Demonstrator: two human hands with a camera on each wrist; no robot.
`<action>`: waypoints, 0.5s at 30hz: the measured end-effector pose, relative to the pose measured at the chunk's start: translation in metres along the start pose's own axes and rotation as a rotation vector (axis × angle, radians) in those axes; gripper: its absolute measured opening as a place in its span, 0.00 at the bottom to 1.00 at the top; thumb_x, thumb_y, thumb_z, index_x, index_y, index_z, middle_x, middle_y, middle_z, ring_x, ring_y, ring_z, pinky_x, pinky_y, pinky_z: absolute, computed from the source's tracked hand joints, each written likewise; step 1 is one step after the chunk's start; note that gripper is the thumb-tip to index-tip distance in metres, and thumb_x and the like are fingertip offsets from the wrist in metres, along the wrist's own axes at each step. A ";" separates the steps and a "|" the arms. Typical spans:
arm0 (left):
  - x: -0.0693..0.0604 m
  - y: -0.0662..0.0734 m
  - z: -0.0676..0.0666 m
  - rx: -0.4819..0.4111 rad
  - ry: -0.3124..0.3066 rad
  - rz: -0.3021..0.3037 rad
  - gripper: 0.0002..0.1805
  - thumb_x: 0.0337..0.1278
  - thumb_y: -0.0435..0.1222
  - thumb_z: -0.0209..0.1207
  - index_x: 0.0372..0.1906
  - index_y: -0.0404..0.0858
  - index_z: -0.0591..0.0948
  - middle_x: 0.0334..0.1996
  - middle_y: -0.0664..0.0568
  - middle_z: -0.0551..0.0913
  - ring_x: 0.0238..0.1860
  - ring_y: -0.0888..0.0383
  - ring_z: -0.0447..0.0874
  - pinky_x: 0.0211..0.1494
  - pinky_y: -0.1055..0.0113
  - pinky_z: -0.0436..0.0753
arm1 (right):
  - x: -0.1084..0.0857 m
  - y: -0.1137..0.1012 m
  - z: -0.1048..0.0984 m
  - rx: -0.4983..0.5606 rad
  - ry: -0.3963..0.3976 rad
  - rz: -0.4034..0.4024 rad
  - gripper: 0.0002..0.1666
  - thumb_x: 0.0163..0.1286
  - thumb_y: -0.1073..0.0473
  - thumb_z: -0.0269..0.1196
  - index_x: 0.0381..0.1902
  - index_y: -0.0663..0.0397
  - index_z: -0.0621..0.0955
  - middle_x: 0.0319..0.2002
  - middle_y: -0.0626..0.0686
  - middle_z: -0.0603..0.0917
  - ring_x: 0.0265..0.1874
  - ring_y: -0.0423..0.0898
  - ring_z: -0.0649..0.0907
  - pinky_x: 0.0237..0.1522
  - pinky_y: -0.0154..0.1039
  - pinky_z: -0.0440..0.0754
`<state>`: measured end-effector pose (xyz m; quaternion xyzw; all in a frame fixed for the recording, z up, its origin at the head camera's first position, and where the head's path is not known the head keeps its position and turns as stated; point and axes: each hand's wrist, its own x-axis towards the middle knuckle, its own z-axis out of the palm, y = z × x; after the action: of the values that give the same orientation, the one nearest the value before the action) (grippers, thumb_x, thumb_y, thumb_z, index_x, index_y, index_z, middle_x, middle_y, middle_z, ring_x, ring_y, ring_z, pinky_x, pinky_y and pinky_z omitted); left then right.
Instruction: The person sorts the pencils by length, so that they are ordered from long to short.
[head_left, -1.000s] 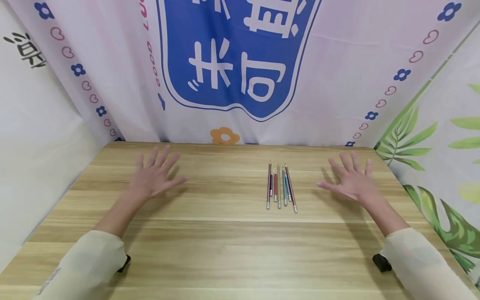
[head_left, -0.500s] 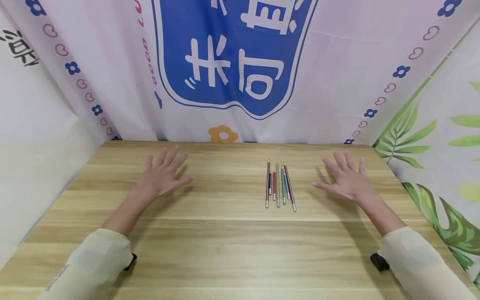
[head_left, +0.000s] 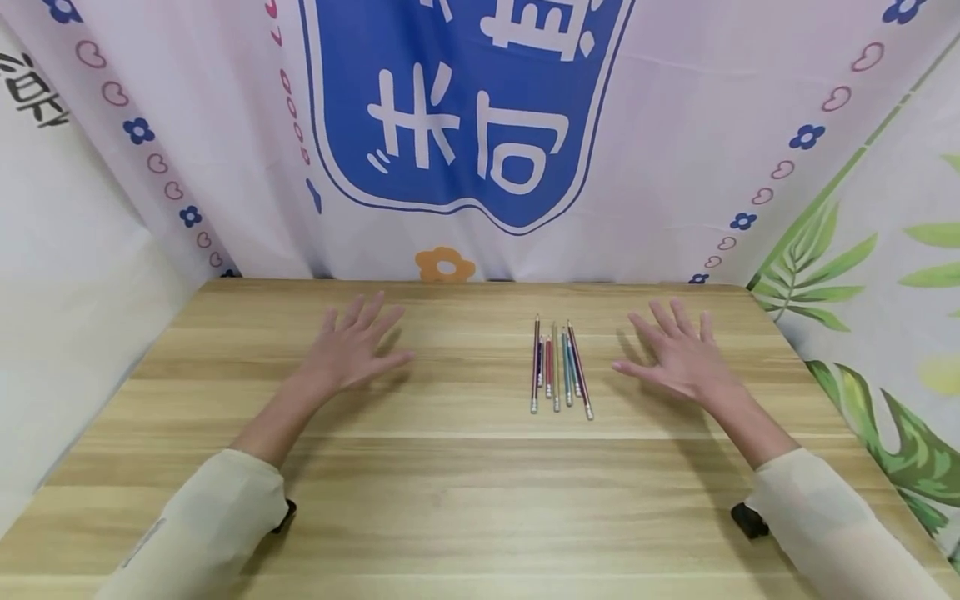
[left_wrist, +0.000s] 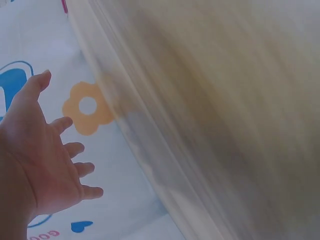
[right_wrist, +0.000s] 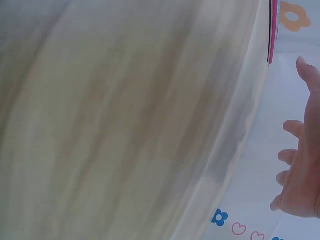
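Note:
Several pencils (head_left: 557,367) of differing lengths lie roughly side by side on the wooden table (head_left: 450,508), right of its middle, in dark red, red, gold and teal. Their eraser ends point toward me. To their left, my left hand (head_left: 348,354) hovers palm down with spread fingers, holding nothing. On the other side my right hand (head_left: 681,358), nearer to the pencils, is also spread and touches none of them. Both wrist views show bare palms: the left hand (left_wrist: 45,155) and the right hand (right_wrist: 305,160). A pencil tip (right_wrist: 271,55) shows at the right wrist view's top.
A printed curtain (head_left: 675,167) with a blue badge hangs behind the table's far edge. White cloth (head_left: 67,250) borders the left side, and a leaf-patterned cloth (head_left: 885,333) the right. A black wrist strap piece (head_left: 750,521) sits under the right sleeve.
My left hand has moved right, toward the pencils. The right hand has shifted slightly left, also closer to them. The pencils stay in place on the table.

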<state>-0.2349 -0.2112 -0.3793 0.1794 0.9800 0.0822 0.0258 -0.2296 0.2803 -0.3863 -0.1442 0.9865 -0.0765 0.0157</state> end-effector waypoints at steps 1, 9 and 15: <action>0.002 0.002 0.000 0.002 0.000 0.005 0.46 0.73 0.64 0.47 0.84 0.42 0.54 0.84 0.39 0.42 0.81 0.32 0.37 0.80 0.27 0.37 | 0.001 -0.001 0.000 -0.001 0.001 -0.005 0.56 0.71 0.24 0.54 0.82 0.56 0.58 0.82 0.67 0.44 0.80 0.71 0.41 0.74 0.77 0.28; 0.012 0.021 0.002 -0.042 -0.044 0.023 0.44 0.75 0.60 0.49 0.83 0.40 0.54 0.83 0.36 0.45 0.81 0.30 0.40 0.80 0.27 0.41 | 0.006 -0.010 0.002 -0.004 0.027 -0.048 0.54 0.73 0.27 0.54 0.81 0.56 0.60 0.81 0.69 0.49 0.79 0.72 0.47 0.76 0.78 0.41; 0.022 0.038 0.002 -0.097 -0.065 0.042 0.45 0.74 0.58 0.52 0.82 0.36 0.56 0.81 0.32 0.51 0.79 0.30 0.49 0.78 0.26 0.52 | 0.008 -0.014 0.005 0.027 0.006 -0.050 0.52 0.73 0.29 0.56 0.81 0.57 0.60 0.79 0.71 0.55 0.77 0.72 0.56 0.76 0.74 0.54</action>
<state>-0.2419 -0.1681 -0.3758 0.2013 0.9695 0.1241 0.0644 -0.2329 0.2638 -0.3889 -0.1682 0.9815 -0.0908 0.0128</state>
